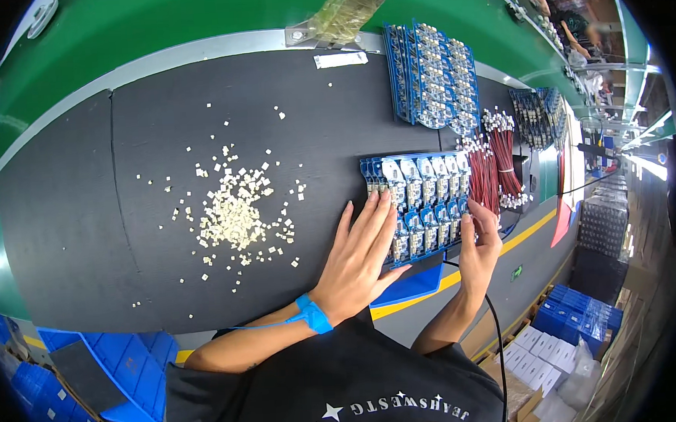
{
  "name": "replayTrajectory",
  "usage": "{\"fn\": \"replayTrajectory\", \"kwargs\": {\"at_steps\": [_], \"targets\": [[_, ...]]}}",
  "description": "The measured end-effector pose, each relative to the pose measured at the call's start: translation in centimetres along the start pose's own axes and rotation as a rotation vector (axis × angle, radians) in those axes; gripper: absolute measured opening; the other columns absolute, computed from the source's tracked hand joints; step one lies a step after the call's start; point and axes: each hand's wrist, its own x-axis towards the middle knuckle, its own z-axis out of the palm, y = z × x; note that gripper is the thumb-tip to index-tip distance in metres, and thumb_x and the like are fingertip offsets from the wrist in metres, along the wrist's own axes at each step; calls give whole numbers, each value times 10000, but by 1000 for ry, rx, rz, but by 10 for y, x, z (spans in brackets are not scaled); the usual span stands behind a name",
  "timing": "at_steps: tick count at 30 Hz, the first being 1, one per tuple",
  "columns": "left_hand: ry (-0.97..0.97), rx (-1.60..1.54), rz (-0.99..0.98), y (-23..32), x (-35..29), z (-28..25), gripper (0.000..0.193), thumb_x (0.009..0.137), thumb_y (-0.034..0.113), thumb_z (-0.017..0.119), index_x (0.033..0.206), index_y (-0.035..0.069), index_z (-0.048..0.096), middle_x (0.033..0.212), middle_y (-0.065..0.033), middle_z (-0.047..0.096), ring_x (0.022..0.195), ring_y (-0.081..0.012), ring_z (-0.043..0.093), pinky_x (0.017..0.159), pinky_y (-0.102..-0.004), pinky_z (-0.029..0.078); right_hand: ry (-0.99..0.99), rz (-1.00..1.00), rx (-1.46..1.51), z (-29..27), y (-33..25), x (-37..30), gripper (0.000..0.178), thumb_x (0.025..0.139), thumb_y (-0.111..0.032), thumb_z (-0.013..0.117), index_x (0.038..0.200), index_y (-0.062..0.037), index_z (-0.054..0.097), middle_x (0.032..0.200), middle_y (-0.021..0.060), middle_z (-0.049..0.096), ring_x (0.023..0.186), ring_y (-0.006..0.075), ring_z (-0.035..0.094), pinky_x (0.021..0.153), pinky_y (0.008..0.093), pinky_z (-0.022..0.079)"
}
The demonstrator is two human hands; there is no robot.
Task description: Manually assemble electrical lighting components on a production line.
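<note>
A blue panel of small circuit boards (421,199) lies on the black mat (122,184) near its front edge. My left hand (359,256), with a blue wrist strap, rests flat on the mat, fingers apart and fingertips touching the panel's left edge. My right hand (479,246) is at the panel's right edge, fingers curled against it; whether it pinches a small part is hidden. A heap of small cream-coloured connectors (235,212) lies to the left of my left hand.
A second blue board panel (432,80) lies further back, and a third (538,116) to the right. Bundles of red wires with white plugs (496,164) sit beside the near panel. A green conveyor belt (152,26) runs behind. Blue trays (117,371) stand below the bench.
</note>
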Motion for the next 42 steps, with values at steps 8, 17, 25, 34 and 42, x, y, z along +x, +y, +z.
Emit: {"fn": "replayTrajectory", "kwargs": {"at_steps": [8,17,25,34,42], "targets": [[49,-94,-13,6,-8,-11,891,701,260,798,1395,12,297,1463,-298,177,1344,-478,212,1079,-556,229,-31,65,-62,28,-21,123,634,859,-376,635,1198,140,490,1166,290,550,1116,355,529,961,348,382],[148,-234,23,17,-40,-58,598,729,49,727,1264,21,461,1422,-280,291,1330,-467,273,1071,-528,263,158,71,263,46,12,154,553,788,-270,752,1095,135,533,937,146,652,804,173,622,764,268,478],[264,-460,-47,16,-39,-89,497,823,53,610,1270,-43,416,1356,-268,398,1291,-418,369,1035,-501,346,303,-20,1126,-22,-66,142,291,945,-152,524,1189,4,491,1119,128,596,909,170,615,746,302,504],[-235,-1316,-571,-21,-49,-173,913,803,547,573,1381,-98,286,1386,-220,395,1281,-293,399,1074,-397,284,-758,-620,433,37,-199,56,309,888,-84,552,1190,-18,564,927,126,629,702,222,589,608,322,451],[-129,-1037,-632,8,-60,-174,492,897,62,542,1342,-45,360,1291,-171,504,1185,-259,506,1012,-391,401,-473,-975,364,90,-218,40,321,843,-78,611,1159,-29,577,793,133,616,653,290,570,591,364,446]]}}
